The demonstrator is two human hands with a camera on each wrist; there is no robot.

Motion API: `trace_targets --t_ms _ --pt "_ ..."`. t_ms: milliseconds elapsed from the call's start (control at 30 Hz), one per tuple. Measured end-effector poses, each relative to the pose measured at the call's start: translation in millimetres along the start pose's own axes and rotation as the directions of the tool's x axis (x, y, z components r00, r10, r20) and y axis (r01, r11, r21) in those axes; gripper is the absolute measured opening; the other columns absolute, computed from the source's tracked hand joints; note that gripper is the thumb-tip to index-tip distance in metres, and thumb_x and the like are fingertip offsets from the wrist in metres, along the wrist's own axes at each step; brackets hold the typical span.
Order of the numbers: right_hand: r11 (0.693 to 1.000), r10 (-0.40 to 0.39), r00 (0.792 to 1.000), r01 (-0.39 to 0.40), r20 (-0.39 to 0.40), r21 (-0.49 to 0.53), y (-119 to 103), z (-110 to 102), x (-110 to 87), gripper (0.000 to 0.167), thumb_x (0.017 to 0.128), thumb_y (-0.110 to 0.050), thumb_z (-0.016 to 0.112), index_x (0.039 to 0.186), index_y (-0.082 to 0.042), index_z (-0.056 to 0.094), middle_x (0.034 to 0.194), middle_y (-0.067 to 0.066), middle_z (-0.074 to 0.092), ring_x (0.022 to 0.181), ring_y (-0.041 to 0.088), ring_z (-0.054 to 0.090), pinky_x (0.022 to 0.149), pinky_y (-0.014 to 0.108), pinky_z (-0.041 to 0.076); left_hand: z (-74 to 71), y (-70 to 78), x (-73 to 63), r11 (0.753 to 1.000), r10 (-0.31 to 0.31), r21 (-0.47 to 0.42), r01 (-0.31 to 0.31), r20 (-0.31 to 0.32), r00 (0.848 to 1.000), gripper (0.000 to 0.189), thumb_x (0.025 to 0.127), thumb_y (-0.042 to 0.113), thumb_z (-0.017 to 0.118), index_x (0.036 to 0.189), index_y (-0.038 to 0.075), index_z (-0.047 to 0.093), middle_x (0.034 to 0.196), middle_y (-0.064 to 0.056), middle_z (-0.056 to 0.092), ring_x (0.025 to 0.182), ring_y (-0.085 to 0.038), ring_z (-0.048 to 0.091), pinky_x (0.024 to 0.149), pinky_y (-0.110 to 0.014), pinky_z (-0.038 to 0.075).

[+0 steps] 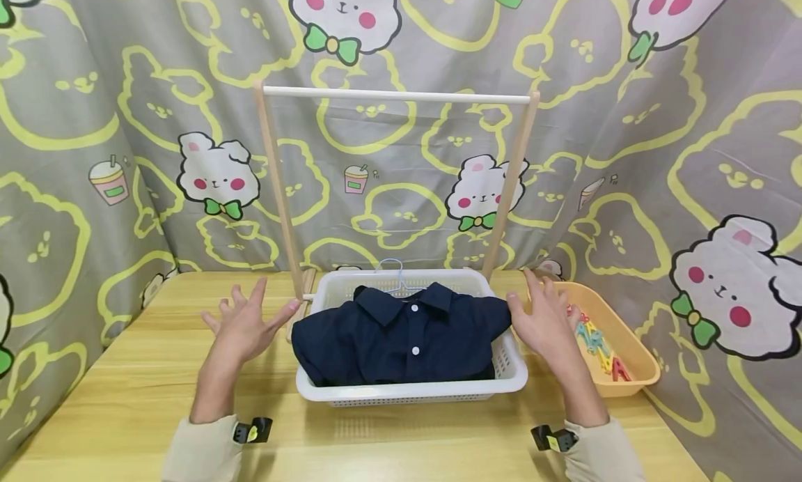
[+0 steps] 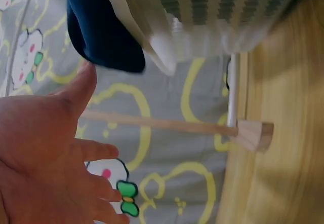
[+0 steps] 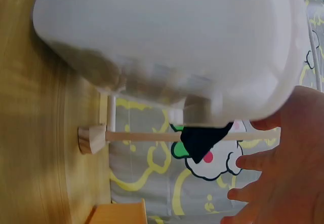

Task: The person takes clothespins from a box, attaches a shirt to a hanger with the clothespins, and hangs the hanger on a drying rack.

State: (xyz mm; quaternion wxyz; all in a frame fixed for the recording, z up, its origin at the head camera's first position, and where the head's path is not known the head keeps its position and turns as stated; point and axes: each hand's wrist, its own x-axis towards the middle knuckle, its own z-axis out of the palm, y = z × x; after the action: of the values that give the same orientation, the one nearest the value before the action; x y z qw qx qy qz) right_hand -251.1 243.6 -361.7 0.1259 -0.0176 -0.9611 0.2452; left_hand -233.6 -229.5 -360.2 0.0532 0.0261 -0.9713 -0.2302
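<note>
A dark navy collared shirt point(image 1: 401, 336) with white buttons lies in a white plastic basket point(image 1: 410, 393), its sleeves draped over both sides. Behind its collar a light blue hanger point(image 1: 402, 281) sticks up. To the left of the basket my left hand point(image 1: 241, 329) is spread; in the left wrist view its thumb tip point(image 2: 87, 74) is close to a sleeve, and contact is unclear. My right hand point(image 1: 545, 322) hovers at the basket's right side with fingers extended. Its thumb is by the other sleeve; I cannot tell whether they touch. Neither hand grips anything.
A wooden rack point(image 1: 276, 182) with a white top bar point(image 1: 395, 95) stands behind the basket. On the right, an orange tray point(image 1: 648, 377) holds several colourful clothes pegs point(image 1: 595, 343). A patterned curtain point(image 1: 388, 217) hangs around the wooden table point(image 1: 125, 370).
</note>
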Motion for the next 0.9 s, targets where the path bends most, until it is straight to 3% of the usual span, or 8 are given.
trace_targets --t_ms 200,467,700,800,900 --pt "0.999 -0.022 0.998 0.019 0.055 0.044 -8.2 5.9 -0.4 0.067 0.106 -0.042 0.041 0.161 -0.010 0.020 0.161 0.032 0.019 0.140 0.058 0.020 0.107 0.076 0.011 0.6 19.2 -5.2 0.997 0.053 -0.057 -0.051 0.039 0.998 0.098 0.097 0.066 0.050 0.161 0.000 0.012 0.155 -0.047 0.009 0.139 -0.071 0.012 0.107 -0.081 0.001" --pt "0.991 -0.078 0.992 0.066 0.104 0.118 -14.3 17.1 -2.2 0.065 0.107 -0.037 0.042 0.160 -0.006 0.022 0.162 0.029 0.024 0.145 0.056 0.021 0.113 0.072 0.022 7.9 38.7 -9.7 0.985 0.117 -0.143 -0.095 0.154 0.981 0.098 0.098 0.066 0.050 0.163 0.005 0.009 0.159 -0.042 0.013 0.142 -0.064 0.021 0.109 -0.072 0.031" --pt "0.986 -0.123 0.985 0.107 0.124 0.127 -16.5 25.7 -1.9 0.062 0.108 -0.032 0.043 0.159 -0.003 0.025 0.161 0.029 0.029 0.147 0.053 0.026 0.119 0.064 0.022 20.9 49.0 -11.0 0.979 0.160 -0.160 -0.128 0.209 0.965 0.086 0.102 0.056 0.051 0.162 0.004 0.017 0.159 -0.039 0.021 0.144 -0.058 0.027 0.112 -0.068 0.030" --pt "0.986 -0.117 0.983 0.097 0.143 0.139 -17.2 28.5 -1.3 0.061 0.108 -0.030 0.042 0.159 -0.002 0.024 0.161 0.030 0.028 0.148 0.051 0.025 0.120 0.063 0.021 25.1 51.9 -11.3 0.978 0.171 -0.153 -0.141 0.209 0.963 0.077 0.104 0.050 0.051 0.161 0.005 0.024 0.159 -0.036 0.025 0.145 -0.057 0.024 0.112 -0.069 0.029" --pt "0.987 -0.107 0.982 0.085 0.158 0.136 -18.1 30.5 -1.3 0.062 0.108 -0.029 0.042 0.159 -0.001 0.023 0.160 0.030 0.029 0.148 0.050 0.026 0.120 0.063 0.022 27.8 53.7 -11.8 0.974 0.205 -0.133 -0.181 0.196 0.959 0.066 0.105 0.042 0.052 0.157 0.006 0.035 0.156 -0.032 0.037 0.144 -0.055 0.032 0.111 -0.067 0.033"
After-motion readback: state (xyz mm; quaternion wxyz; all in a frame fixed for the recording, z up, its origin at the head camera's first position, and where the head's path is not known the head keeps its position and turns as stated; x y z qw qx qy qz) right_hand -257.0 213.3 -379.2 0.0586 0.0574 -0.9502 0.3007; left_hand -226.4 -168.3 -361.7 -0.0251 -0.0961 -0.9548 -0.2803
